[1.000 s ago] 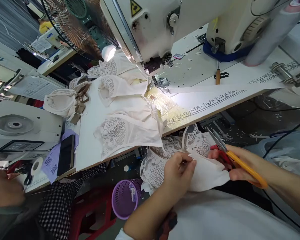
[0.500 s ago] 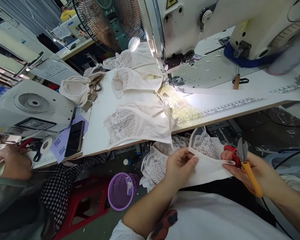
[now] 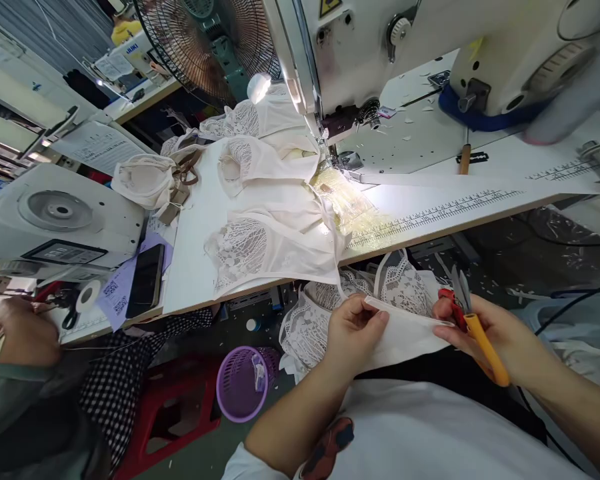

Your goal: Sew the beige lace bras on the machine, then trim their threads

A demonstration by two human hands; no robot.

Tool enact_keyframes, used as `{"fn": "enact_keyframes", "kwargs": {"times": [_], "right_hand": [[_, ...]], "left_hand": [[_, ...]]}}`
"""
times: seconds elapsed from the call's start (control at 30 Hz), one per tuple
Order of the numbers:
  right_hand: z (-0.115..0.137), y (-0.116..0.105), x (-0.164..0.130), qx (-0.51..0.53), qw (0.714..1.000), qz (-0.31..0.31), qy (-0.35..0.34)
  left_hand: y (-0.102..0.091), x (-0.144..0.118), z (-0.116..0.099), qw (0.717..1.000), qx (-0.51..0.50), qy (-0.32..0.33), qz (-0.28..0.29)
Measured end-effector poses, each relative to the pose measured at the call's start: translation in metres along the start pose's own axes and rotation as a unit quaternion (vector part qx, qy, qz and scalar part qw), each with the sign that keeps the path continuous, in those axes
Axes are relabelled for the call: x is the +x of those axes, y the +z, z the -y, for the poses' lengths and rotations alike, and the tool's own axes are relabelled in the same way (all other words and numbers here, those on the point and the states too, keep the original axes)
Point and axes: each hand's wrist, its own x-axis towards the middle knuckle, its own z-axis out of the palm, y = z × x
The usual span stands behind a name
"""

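Head view: the left hand (image 3: 353,327) pinches the near-left end of a white fabric piece (image 3: 405,333) held over the lap, below the tabletop (image 3: 195,267) edge. The right hand (image 3: 490,327) pinches the other end of the same piece while also gripping yellow-handled snips (image 3: 473,320), whose blades point up and away beside the thumb. Lace garments (image 3: 325,313) hang just behind the fabric piece, between the hands and the tabletop edge. On the tabletop, a stack of cream lace-trimmed garments (image 3: 270,233) lies left of the sewing machine (image 3: 380,53), whose lamp lights a printed ruler (image 3: 430,213) along the near edge. A fan (image 3: 205,40) stands behind the machine. To the left lie a black phone (image 3: 145,280), paper slips and a tape roll (image 3: 87,293). Another person's hand (image 3: 20,333) works at the far left. Under the tabletop sit a purple basket (image 3: 243,383) and a red stool (image 3: 165,413).
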Motion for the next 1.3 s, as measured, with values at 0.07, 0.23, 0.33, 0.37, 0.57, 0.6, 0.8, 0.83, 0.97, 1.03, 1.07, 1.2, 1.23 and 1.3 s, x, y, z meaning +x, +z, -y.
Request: {"fn": "enact_keyframes", "kwargs": {"times": [0.07,0.23,0.33,0.37,0.57,0.6,0.8,0.83,0.97,1.03,1.07,1.2,1.23,1.3], "right_hand": [[-0.001,0.0,-0.001,0.005,1.0,-0.011,0.001],[0.0,0.001,-0.001,0.049,0.998,-0.028,-0.007],[0.003,0.004,0.0,0.057,0.998,-0.023,-0.016],[0.004,0.005,0.0,0.058,0.998,-0.024,-0.023],[0.013,0.004,-0.006,0.039,0.989,-0.006,-0.143],[0.015,0.003,-0.007,0.035,0.985,-0.006,-0.17],[0.022,-0.003,-0.008,0.008,0.985,-0.009,-0.174],[0.022,-0.003,-0.007,-0.003,0.987,-0.022,-0.159],[0.018,-0.001,-0.003,0.014,0.992,-0.059,-0.109],[0.018,0.0,-0.001,0.038,0.992,-0.064,-0.097],[0.018,0.0,0.0,0.047,0.992,-0.064,-0.094],[0.015,-0.001,0.004,0.07,0.992,-0.064,-0.084],[0.014,-0.001,0.004,0.071,0.992,-0.067,-0.082],[0.012,-0.001,0.004,0.068,0.992,-0.071,-0.08]], "left_hand": [[0.001,-0.001,0.0,1.0,0.025,0.014,0.001],[0.0,-0.003,-0.002,1.0,0.01,0.006,-0.003],[-0.003,-0.003,-0.001,1.0,-0.023,-0.007,-0.018],[-0.004,-0.004,-0.001,0.999,-0.034,-0.009,-0.024],[-0.001,-0.019,-0.02,0.991,-0.105,-0.084,-0.002],[0.0,-0.021,-0.024,0.99,-0.105,-0.088,0.014],[0.001,-0.011,-0.021,0.997,-0.068,-0.034,-0.016],[0.001,-0.008,-0.017,0.997,-0.065,-0.033,-0.028],[0.001,0.001,-0.007,0.995,-0.071,-0.052,-0.054],[0.002,0.001,-0.007,0.994,-0.071,-0.054,-0.062],[0.002,0.001,-0.007,0.994,-0.069,-0.054,-0.063],[0.002,0.001,-0.007,0.995,-0.065,-0.046,-0.062],[0.002,0.0,-0.006,0.996,-0.063,-0.036,-0.058],[0.001,-0.001,-0.005,0.997,-0.05,-0.007,-0.049]]}}
